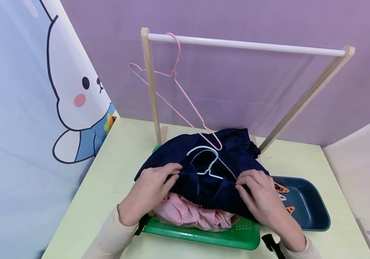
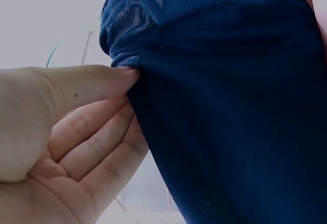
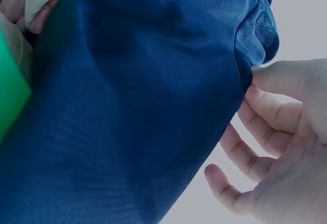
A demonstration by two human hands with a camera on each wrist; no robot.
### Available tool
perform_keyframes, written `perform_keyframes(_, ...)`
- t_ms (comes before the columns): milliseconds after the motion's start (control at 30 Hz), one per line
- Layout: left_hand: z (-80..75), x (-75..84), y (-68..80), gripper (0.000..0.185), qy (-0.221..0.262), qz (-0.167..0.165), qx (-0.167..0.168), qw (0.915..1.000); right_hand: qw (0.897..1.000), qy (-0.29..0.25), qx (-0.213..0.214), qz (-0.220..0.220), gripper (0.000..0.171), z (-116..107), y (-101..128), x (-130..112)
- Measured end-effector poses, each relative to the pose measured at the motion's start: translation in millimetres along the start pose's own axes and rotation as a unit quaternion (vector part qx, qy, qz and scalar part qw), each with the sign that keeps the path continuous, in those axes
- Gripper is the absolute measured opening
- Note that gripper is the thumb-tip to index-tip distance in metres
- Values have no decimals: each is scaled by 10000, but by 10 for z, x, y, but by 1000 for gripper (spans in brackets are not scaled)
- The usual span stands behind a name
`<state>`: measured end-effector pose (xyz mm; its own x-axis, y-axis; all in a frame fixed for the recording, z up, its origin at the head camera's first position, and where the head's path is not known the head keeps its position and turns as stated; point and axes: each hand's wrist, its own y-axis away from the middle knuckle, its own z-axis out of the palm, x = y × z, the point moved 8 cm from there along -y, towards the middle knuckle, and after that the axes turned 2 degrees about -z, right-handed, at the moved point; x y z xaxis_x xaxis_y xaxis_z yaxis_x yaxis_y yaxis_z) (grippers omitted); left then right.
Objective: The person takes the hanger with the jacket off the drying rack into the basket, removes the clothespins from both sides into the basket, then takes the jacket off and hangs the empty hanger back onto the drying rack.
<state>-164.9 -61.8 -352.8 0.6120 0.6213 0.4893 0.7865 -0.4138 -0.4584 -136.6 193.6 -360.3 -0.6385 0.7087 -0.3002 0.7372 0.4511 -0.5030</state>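
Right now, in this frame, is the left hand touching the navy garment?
Touching. The left wrist view shows it plainly: the left hand pinches the edge of the navy garment, with no gap between them.

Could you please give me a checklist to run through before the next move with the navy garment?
1. Left hand pinches the navy garment: ok.
2. Right hand pinches its other side: ok.
3. Hook of the light-blue hanger exposed: ok.
4. Light-blue hanger's arms seated inside: cannot tell, their ends are hidden.
5. Garment clear of the pink cloth in the green basket: not ok, lies over it.
6. Room on the white rail: ok, only the pink hanger hangs there.
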Motion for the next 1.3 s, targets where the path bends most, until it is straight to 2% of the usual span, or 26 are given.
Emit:
perform_keyframes(133, -13, -35, 8, 25, 26, -201, 32, 9998, 9999, -133, 68, 21, 11, -45, -39, -17)
perform_keyframes(233, -23, -60, 21, 25, 28, -330, 13, 9995, 9991, -311, 279, -84, 10, -109, -101, -71)
perform_keyframes(300, -34, -75, 29, 25, 41, -384, 24, 9993, 9983, -362, 388, -223, 20, -126, -152, -135)
perform_keyframes(400, -57, -98, 42, 26, 69, -395, 105, 9991, 9977, -302, 414, -437, 38, -102, -227, -235)
perform_keyframes(533, -97, -133, 67, 27, 91, -423, 228, 9988, 9988, -167, 253, -375, 40, -62, -258, -256)
perform_keyframes(733, -183, -204, 110, 29, 226, -522, 449, 9974, 9993, -115, 305, -161, 38, -102, -194, -165)
perform_keyframes(933, -264, -257, 148, 29, 348, -464, 828, 9949, 9980, -94, 555, -273, 47, -165, -92, -106)
perform_keyframes(1067, -291, -301, 157, 30, 347, -545, 893, 9939, 9977, -151, 622, -220, 48, -230, -26, -55)
perform_keyframes(1300, -335, -362, 181, 29, 331, -661, 1029, 9919, 9988, -61, 490, 33, 52, -317, 91, 65)
